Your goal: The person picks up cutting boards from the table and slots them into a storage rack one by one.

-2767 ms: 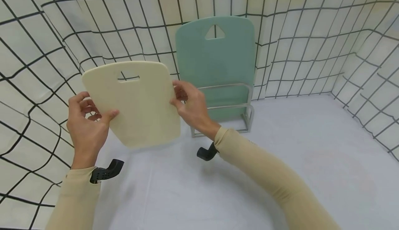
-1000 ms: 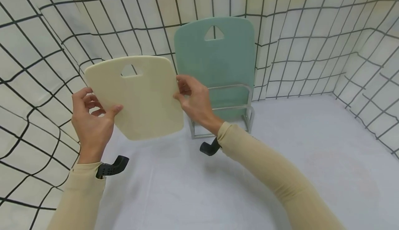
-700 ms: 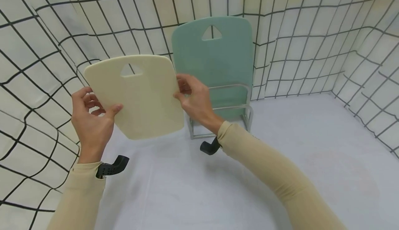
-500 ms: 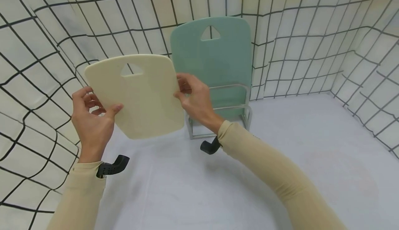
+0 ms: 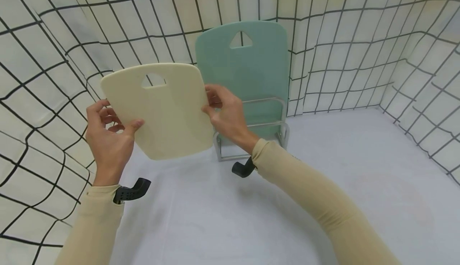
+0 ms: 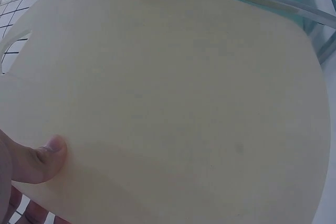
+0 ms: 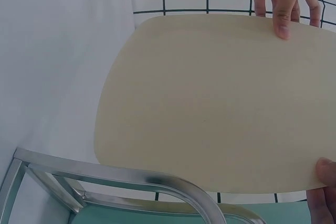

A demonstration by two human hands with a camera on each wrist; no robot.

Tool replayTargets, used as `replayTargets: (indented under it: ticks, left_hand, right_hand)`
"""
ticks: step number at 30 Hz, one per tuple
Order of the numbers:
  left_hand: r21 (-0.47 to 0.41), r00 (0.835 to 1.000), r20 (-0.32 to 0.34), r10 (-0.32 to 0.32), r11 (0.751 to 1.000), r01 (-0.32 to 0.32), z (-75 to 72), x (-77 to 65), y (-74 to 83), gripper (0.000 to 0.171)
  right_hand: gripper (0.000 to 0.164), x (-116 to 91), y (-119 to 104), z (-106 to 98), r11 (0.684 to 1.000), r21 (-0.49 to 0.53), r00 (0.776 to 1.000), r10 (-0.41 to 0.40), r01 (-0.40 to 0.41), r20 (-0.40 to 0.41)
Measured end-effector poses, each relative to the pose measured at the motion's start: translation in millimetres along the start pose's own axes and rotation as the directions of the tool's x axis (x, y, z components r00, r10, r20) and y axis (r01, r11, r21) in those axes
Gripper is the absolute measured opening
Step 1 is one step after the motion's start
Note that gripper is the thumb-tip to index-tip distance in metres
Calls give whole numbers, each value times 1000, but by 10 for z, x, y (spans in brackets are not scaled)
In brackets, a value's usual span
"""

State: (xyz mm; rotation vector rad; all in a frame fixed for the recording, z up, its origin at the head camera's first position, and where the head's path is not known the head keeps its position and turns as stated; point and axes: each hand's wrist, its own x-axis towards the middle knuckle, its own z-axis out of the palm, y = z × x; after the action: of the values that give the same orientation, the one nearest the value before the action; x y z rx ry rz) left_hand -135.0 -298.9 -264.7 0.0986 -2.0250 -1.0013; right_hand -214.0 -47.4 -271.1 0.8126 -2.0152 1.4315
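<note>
A cream cutting board (image 5: 169, 117) with a triangular handle hole is held up, tilted, above the white surface. My left hand (image 5: 111, 143) grips its left edge, thumb on the near face and fingers behind. At the opposite edge my right hand (image 5: 226, 113) pinches the board between thumb and fingers. Just behind and to the right, a larger green cutting board (image 5: 248, 69) stands upright in a metal rack (image 5: 284, 131). In the right wrist view, the cream board (image 6: 173, 98) lies beyond the rack's bar (image 7: 121, 174); whether they touch I cannot tell.
White cloth (image 5: 341, 165) covers the work surface. Walls with a black grid pattern (image 5: 334, 43) rise at the back, left and right. A black wrist mount (image 5: 134, 189) sticks out from the left sleeve, and another (image 5: 242, 168) from the right.
Compared with 2.8 seconds ago, the cream board and both hands are slightly higher and further right in the head view. Over the last half second they shift only a little; both grips stay the same.
</note>
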Motion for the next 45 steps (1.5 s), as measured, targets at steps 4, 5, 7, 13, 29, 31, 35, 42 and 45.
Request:
replayTargets:
  ticks: [4, 5, 7, 13, 29, 31, 35, 42, 45]
  left_hand:
    - [5, 1000, -2, 4, 1000, -4, 17, 5, 15, 65]
    - [3, 1000, -3, 5, 1000, -5, 22, 7, 20, 65]
    - [3, 1000, -2, 5, 1000, -5, 31, 11, 25, 65]
    - [4, 1000, 2, 6, 1000, -6, 47, 12, 47, 66]
    - [3, 1000, 2, 16, 1000, -16, 86, 3, 68, 64]
    - [-5, 1000, 4, 19, 1000, -19, 95, 6, 71, 64]
    - [-4, 1000, 10, 19, 1000, -19, 108, -4, 73, 63]
    - [-4, 1000, 12, 14, 1000, -14, 122, -23, 72, 64]
    - [-3, 1000, 11, 22, 1000, -22, 135, -20, 73, 64]
  right_hand:
    - [45, 9, 20, -14, 1000, -3, 1000, 2, -2, -5]
    - [45, 11, 21, -19, 1000, 0, 1000, 3, -3, -7]
    - [45, 14, 22, -29, 1000, 3, 1000, 0, 0, -13]
    - [45, 15, 3, -59, 1000, -15, 1000, -4, 4, -18]
    - [45, 10, 22, -89, 1000, -26, 1000, -5, 5, -21]
    - [45, 7, 25, -94, 1000, -29, 1000, -3, 2, -24]
    - [44, 2, 35, -101, 999, -39, 1000, -1, 0, -22]
    - [44, 5, 54, -100, 999, -42, 1000, -9, 7, -29]
    - [44, 10, 64, -104, 999, -43, 999, -17, 16, -37]
